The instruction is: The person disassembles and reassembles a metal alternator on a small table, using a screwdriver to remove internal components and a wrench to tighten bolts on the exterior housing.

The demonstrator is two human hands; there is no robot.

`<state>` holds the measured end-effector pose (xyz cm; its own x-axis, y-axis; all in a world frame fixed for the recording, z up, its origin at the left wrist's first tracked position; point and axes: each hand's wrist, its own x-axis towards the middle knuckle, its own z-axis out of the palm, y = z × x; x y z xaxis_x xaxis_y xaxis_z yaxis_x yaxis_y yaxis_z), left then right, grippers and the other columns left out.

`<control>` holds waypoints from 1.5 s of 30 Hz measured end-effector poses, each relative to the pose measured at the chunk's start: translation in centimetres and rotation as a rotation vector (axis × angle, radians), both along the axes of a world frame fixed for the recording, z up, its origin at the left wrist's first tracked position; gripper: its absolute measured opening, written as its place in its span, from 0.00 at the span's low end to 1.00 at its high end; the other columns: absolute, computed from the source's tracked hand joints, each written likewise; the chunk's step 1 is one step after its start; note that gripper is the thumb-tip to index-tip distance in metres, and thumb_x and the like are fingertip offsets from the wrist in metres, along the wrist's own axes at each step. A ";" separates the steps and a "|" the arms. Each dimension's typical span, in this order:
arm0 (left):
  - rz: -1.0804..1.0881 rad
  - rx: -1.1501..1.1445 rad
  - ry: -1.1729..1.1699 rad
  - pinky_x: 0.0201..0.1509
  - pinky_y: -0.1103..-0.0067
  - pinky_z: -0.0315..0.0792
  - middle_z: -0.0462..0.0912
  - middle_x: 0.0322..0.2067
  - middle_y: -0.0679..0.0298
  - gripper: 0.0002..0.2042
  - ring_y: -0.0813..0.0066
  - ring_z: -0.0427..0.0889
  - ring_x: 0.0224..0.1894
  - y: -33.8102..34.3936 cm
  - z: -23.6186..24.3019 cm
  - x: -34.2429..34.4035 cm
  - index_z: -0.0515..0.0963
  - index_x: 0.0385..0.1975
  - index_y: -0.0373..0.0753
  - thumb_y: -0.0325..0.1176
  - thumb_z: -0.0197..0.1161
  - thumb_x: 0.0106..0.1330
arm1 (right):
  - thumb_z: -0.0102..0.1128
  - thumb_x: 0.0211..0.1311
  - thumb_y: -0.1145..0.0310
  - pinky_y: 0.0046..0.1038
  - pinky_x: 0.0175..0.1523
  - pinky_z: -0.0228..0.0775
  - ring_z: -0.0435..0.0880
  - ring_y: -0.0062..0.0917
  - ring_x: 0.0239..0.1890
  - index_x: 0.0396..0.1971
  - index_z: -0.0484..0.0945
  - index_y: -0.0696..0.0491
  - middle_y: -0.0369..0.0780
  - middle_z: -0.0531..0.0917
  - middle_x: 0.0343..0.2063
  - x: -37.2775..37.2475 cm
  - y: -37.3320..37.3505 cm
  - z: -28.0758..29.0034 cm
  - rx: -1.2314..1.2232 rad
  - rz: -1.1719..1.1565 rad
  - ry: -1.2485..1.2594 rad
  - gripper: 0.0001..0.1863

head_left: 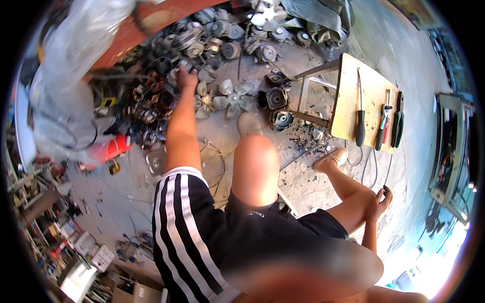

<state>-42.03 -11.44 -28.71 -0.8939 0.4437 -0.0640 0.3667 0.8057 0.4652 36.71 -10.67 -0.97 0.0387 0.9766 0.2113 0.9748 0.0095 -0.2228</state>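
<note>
My left arm stretches forward to the heap of used motors. There my left hand point(188, 80) is closed about a grey metal motor point(185, 65) at the heap's near side; its fingers are partly hidden. Just right of that hand lie two fan blades, one yellowish point(205, 100) and one pale grey point(234, 98). My right hand point(380, 204) rests by my right knee, its dark-tipped fingers loosely bent and apart, with nothing seen in them.
A low wooden-topped stand point(348, 101) at the right bears a black-handled screwdriver point(360, 126), pliers point(398, 121) and other hand tools. Open dark motor housings point(277, 98) lie beside its legs. Copper-coloured coils point(156, 96) and a red container point(113, 147) lie left.
</note>
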 end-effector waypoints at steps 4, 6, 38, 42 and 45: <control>-0.243 0.002 0.653 0.63 0.53 0.62 0.70 0.60 0.51 0.43 0.52 0.69 0.62 3.4 -2.3 -9.9 0.64 0.65 0.46 0.48 0.75 0.46 | 0.50 0.69 0.68 0.35 0.53 0.67 0.77 0.39 0.46 0.43 0.77 0.61 0.49 0.79 0.39 -0.6 1.4 0.1 -0.147 -0.098 0.097 0.12; -0.356 -0.097 0.543 0.64 0.46 0.57 0.66 0.64 0.57 0.46 0.53 0.61 0.68 6.9 -1.6 -9.9 0.63 0.65 0.46 0.50 0.77 0.43 | 0.50 0.68 0.70 0.34 0.53 0.67 0.77 0.41 0.45 0.42 0.77 0.61 0.49 0.78 0.40 -1.5 0.9 1.2 -0.127 -0.134 0.013 0.11; 0.420 0.557 -0.750 0.52 0.65 0.71 0.76 0.51 0.57 0.43 0.60 0.77 0.49 -16.4 14.8 15.5 0.73 0.55 0.33 0.59 0.75 0.43 | 0.61 0.58 0.65 0.41 0.58 0.66 0.76 0.41 0.52 0.55 0.73 0.47 0.45 0.73 0.54 -2.3 2.1 1.7 0.068 0.282 0.136 0.23; 0.537 0.500 -0.787 0.52 0.70 0.66 0.75 0.52 0.62 0.45 0.63 0.74 0.51 -19.3 18.6 18.7 0.71 0.58 0.43 0.63 0.74 0.39 | 0.59 0.62 0.61 0.41 0.60 0.65 0.73 0.43 0.56 0.61 0.70 0.44 0.47 0.70 0.58 -8.0 5.3 1.8 0.103 0.355 0.267 0.26; 0.504 0.556 -0.868 0.50 0.73 0.68 0.75 0.53 0.66 0.41 0.66 0.74 0.51 -23.4 20.8 19.0 0.73 0.54 0.42 0.62 0.74 0.43 | 0.54 0.64 0.53 0.46 0.61 0.60 0.68 0.43 0.60 0.63 0.68 0.39 0.47 0.68 0.61 -11.1 8.9 -0.7 0.041 0.227 0.123 0.27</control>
